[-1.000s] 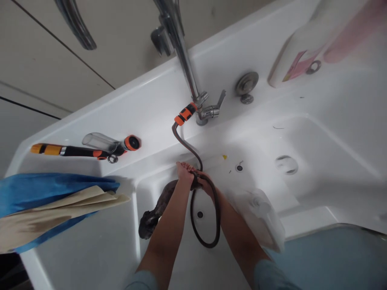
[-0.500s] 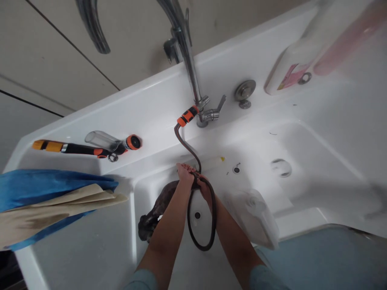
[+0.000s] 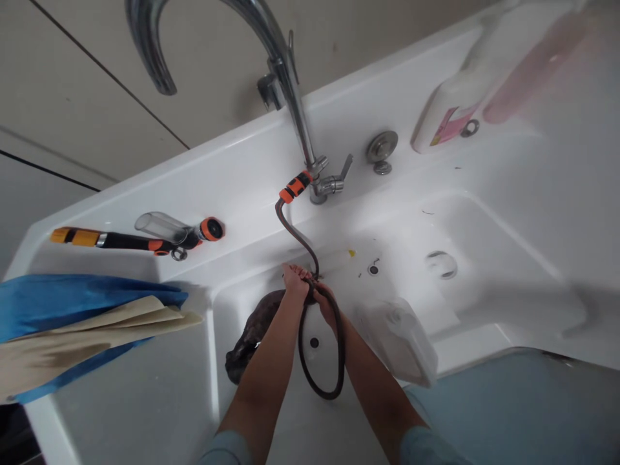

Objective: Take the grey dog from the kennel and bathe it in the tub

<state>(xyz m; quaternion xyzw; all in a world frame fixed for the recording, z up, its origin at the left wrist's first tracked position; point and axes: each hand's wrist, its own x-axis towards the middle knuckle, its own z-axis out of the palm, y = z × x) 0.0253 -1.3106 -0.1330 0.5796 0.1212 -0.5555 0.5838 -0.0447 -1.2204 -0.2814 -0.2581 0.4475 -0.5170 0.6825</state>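
A thin dark brown hose (image 3: 296,234) runs down from an orange-and-black connector (image 3: 295,187) at the tap. It passes to both my hands over the sink basin and hangs below them in a long loop. My left hand (image 3: 295,282) is closed around a dark bunched part, most likely hose, though the fingers cover it. Close beside it, my right hand (image 3: 328,305) grips the top of the loop. A lumpy, glossy dark brown mass (image 3: 259,320) lies in the basin left of my left forearm, partly hidden by it; its kind is unclear.
The chrome faucet (image 3: 300,123) arches over the white sink (image 3: 242,161). On the back ledge lie an orange-and-black spray nozzle (image 3: 212,228) and a large bottle (image 3: 445,116). A clear plastic container (image 3: 400,339) stands right of my forearm; blue and beige cloths (image 3: 97,323) hang at left.
The view has shifted slightly, showing more of the faucet's arch. My hands stay together on the hose, and its loop hangs nearly the same.
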